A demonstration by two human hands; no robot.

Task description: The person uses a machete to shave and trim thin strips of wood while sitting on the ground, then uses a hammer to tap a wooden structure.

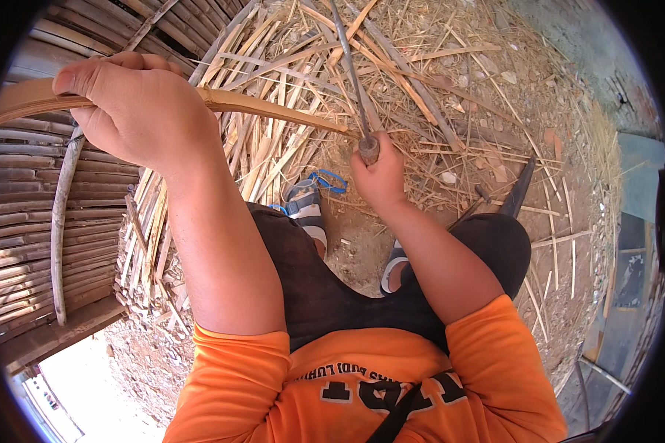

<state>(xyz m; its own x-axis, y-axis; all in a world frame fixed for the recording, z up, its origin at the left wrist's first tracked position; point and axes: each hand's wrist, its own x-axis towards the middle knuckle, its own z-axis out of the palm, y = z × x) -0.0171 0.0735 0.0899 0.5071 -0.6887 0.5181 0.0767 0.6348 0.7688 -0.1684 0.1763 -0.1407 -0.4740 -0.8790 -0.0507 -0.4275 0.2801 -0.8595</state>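
My left hand is wrapped round a long, flat bamboo strip at the upper left. One end of the strip runs out past the fist to the left edge, and the other reaches across to my right hand. My right fingers close round the short handle of a long-bladed knife. Its narrow grey blade points away from me, up beyond the top edge. Close to the base of the blade, the strip's right end meets the knife; whether the edge has cut into it I cannot tell.
Split bamboo strips and shavings cover the ground ahead. A bamboo slat wall stands at the left. My sandalled feet are below my hands. A dark pointed piece lies beside my right knee, and a pale wall rises at the right.
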